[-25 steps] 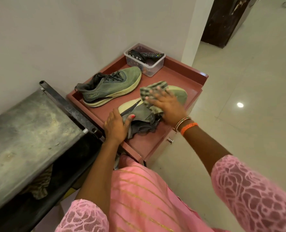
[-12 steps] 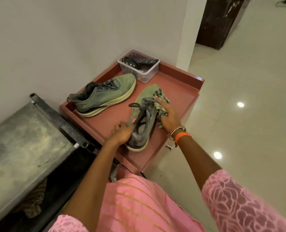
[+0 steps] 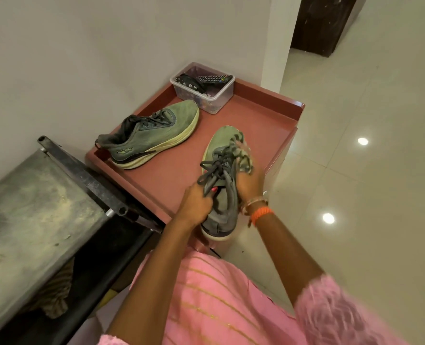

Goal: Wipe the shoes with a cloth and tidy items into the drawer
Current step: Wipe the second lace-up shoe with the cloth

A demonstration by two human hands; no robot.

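Shoe (image 3: 222, 185) turned upright | left hand (image 3: 196, 202) grips collar | checked cloth (image 3: 242, 155) blurred

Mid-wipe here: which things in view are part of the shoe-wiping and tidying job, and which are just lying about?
Part of the job:
- shoe being wiped, gripped by the left hand
- checked cloth, pressed on it by the right hand
- second shoe
- red tray top

Lying about:
- clear plastic box holding a remote control
- metal bench

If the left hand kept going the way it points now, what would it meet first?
The left hand already grips the near grey-green sneaker at its laces; past that shoe, probably the right hand holding the checked cloth, though depth is unclear.
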